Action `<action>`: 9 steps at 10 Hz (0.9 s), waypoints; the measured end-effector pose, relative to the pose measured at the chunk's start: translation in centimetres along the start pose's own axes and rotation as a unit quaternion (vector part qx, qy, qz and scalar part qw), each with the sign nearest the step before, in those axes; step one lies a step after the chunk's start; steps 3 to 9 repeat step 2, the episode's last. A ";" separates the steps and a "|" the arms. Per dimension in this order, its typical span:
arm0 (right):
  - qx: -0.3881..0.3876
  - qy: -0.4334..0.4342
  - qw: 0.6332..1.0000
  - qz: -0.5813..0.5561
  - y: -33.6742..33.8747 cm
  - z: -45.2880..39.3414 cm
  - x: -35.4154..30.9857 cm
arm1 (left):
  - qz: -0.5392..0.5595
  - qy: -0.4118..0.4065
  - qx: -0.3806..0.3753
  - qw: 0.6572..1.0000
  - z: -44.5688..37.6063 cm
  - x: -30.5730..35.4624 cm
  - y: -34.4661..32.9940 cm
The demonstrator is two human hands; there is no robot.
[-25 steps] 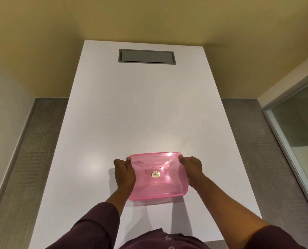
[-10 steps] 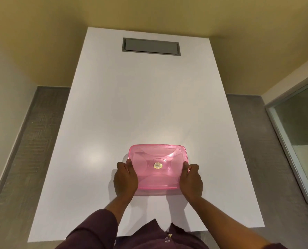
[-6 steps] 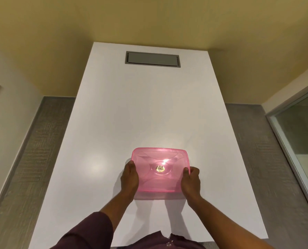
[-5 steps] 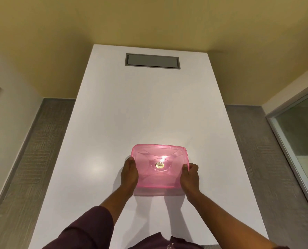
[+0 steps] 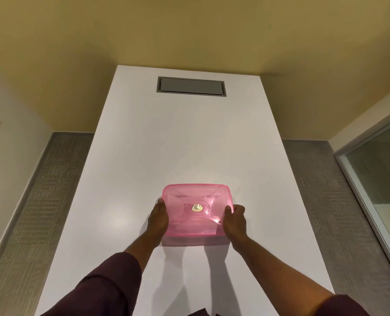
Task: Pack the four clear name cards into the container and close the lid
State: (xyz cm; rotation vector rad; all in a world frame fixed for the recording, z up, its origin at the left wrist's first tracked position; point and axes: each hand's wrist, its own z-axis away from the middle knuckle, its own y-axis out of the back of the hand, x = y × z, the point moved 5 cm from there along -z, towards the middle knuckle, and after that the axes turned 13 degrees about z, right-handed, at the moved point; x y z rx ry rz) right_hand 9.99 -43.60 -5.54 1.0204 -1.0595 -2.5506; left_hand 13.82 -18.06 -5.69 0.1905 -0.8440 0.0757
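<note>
A pink see-through container (image 5: 180, 226) stands on the white table (image 5: 189, 137), its pink lid (image 5: 196, 197) lying flat on top with a small gold sticker in the middle. My left hand (image 5: 158, 216) grips its left side, thumb up on the lid's edge. My right hand (image 5: 235, 218) grips the right side the same way. The clear name cards cannot be made out through the pink plastic.
A grey recessed hatch (image 5: 191, 86) is set into the far end of the table. Grey carpet runs along both long sides. A glass partition (image 5: 380, 179) stands to the right. A yellow wall closes off the far end.
Both hands slid from the container's far corners to the near half of its sides. The lid, tilted earlier, now lies level. The camera has shifted a little.
</note>
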 end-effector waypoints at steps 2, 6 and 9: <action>0.031 0.069 0.992 0.097 2.1 -0.3 -1.9 | -0.126 -0.088 0.011 0.988 0.3 3.0 0.7; 0.031 0.069 0.992 0.097 2.1 -0.3 -1.9 | -0.126 -0.088 0.011 0.988 0.3 3.0 0.7; 0.031 0.069 0.992 0.097 2.1 -0.3 -1.9 | -0.126 -0.088 0.011 0.988 0.3 3.0 0.7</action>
